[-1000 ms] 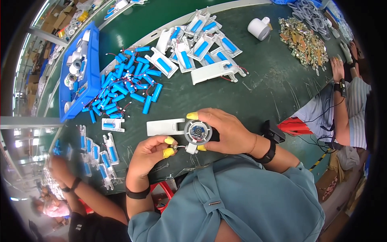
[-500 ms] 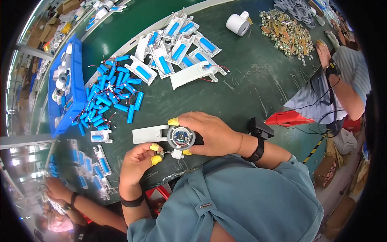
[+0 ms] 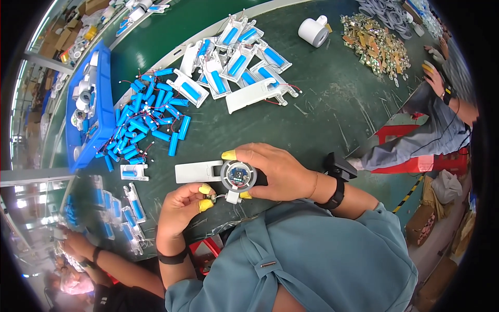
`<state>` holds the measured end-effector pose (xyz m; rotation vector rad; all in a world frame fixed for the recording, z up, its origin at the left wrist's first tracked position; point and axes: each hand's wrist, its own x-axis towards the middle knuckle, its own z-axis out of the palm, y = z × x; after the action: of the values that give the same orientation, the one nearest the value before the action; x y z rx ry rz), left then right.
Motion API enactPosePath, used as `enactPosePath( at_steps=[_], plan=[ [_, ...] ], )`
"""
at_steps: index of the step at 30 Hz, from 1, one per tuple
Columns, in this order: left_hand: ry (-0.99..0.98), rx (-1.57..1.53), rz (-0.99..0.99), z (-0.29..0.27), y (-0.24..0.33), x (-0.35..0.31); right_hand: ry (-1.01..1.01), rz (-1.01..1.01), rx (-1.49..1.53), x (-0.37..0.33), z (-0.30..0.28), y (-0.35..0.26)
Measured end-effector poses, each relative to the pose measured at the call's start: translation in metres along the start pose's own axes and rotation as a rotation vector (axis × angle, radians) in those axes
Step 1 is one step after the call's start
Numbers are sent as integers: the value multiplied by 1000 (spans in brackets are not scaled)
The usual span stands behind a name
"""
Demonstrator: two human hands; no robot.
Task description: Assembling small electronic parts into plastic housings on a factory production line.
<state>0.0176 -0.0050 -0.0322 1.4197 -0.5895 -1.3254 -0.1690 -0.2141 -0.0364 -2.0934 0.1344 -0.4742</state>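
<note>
My right hand (image 3: 278, 174), with yellow finger cots, grips a round grey-and-white housing (image 3: 227, 176) from its right side. A small circuit board (image 3: 239, 176) shows inside the ring. My left hand (image 3: 179, 208) pinches a small component (image 3: 212, 197) between yellow-covered fingertips, just below and left of the housing. Thin wires (image 3: 221, 196) run from that piece toward the housing's white tab (image 3: 232, 198). A flat white handle piece (image 3: 195, 172) extends left from the housing, over the green table; whether the two are joined I cannot tell.
Blue battery cells (image 3: 138, 125) lie heaped at left beside a blue bin (image 3: 106, 112). White casings with batteries (image 3: 239, 60) are piled beyond my hands. A white cylindrical housing (image 3: 313, 32) and a heap of small boards (image 3: 375, 47) lie farther right. Co-workers' hands (image 3: 434, 78) are at both sides.
The view has shifted slightly, so the table things appear a little farther right. My hands keep the same hold. The co-worker at the right has shifted position.
</note>
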Motion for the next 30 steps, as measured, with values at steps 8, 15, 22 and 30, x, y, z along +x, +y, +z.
enactPosePath(
  at_steps=[8, 15, 22, 30],
  plan=[
    [25, -31, -8, 3, 1, -1, -17, 8, 5, 0, -1, -1],
    [-8, 4, 25, 0, -2, -1, -10, 15, -3, -1, 1, 1],
    [20, -39, 28, 2, -1, -1, -1, -8, 41, -2, 2, 2],
    [-48, -21, 102, 2, -3, -1, 4, -39, 28, -2, 2, 3]
  ],
)
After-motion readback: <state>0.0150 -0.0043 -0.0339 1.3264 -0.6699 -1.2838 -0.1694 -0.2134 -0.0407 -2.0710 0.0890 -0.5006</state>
